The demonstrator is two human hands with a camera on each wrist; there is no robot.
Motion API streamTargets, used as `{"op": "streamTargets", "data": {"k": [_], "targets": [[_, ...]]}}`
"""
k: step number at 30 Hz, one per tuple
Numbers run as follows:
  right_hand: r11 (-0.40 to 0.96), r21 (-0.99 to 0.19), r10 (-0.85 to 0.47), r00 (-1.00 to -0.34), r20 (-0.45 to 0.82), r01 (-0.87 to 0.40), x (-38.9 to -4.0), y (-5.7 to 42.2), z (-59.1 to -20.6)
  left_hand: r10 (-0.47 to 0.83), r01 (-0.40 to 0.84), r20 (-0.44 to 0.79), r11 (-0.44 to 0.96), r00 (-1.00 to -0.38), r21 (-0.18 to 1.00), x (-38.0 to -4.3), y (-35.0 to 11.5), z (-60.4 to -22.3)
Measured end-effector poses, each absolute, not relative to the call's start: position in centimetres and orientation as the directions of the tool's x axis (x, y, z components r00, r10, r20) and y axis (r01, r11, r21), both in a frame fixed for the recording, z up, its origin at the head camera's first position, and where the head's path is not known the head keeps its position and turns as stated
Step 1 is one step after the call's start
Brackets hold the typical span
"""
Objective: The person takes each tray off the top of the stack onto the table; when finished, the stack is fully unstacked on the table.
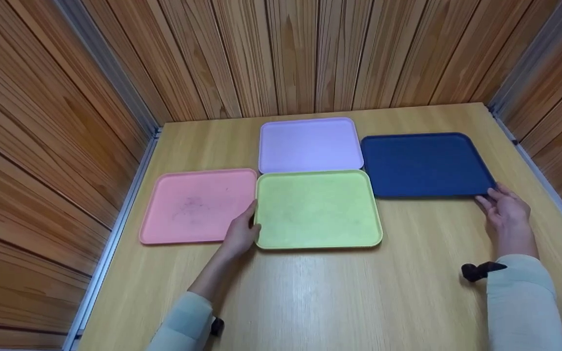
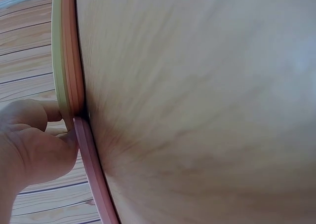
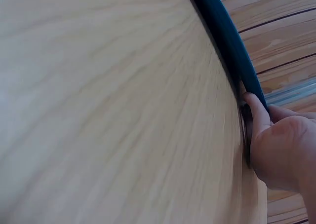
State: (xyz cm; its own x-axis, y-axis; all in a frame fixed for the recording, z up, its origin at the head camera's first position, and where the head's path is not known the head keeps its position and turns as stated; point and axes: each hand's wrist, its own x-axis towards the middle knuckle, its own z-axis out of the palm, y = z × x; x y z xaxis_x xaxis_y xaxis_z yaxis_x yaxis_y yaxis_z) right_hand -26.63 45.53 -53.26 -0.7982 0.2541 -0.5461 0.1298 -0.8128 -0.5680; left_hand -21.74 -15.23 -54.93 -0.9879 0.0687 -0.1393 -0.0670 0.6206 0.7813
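A light green tray (image 1: pixel 317 209) lies at the middle of the table, with orange-toned layers under its green rim (image 2: pixel 59 61) in the left wrist view. My left hand (image 1: pixel 241 234) grips its front left corner, thumb at the front edge and fingers along the side beside a pink tray (image 1: pixel 200 207). A navy blue tray (image 1: pixel 427 165) lies to the right. Its front right corner is held by my right hand (image 1: pixel 508 209), and the right wrist view shows the thumb (image 3: pixel 257 113) against the tray's edge, the other fingers partly hidden behind it.
Behind the green tray lies a lilac tray (image 1: pixel 310 144), its right side close to the navy one. The trays sit on a light wooden table (image 1: pixel 310 297). Wood-plank walls (image 1: pixel 291 58) enclose it at the back and both sides, with metal rails (image 1: pixel 110 234) along the side edges.
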Motion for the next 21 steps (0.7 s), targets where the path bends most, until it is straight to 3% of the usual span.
{"op": "streamTargets", "data": {"k": [3,8,11,17,21], "targets": [[-0.693,-0.689,0.303,-0.782,-0.545,0.211,-27.2,44.9,-52.7,0.065,-0.068,-0.138,0.623,-0.988,0.78,-21.7,-15.3,-55.0],[-0.288,-0.85,0.45,-0.722,-0.526,0.44,-28.0,44.3,-52.3,0.074,-0.061,-0.135,0.616,-0.988,0.785,-21.6,-15.3,-55.0],[-0.129,-0.872,0.52,-0.716,-0.465,0.473,-28.4,44.1,-52.5,0.079,-0.058,-0.135,0.615,-0.988,0.786,-21.6,-15.3,-55.2],[0.164,-0.857,0.551,-0.766,-0.331,0.489,-28.3,43.5,-53.1,0.086,-0.059,-0.141,0.613,-0.986,0.788,-21.6,-15.4,-55.1],[0.218,-0.846,0.534,-0.785,-0.315,0.487,-28.3,43.1,-52.9,0.095,-0.05,-0.136,0.612,-0.986,0.789,-21.7,-15.4,-55.0]]}}
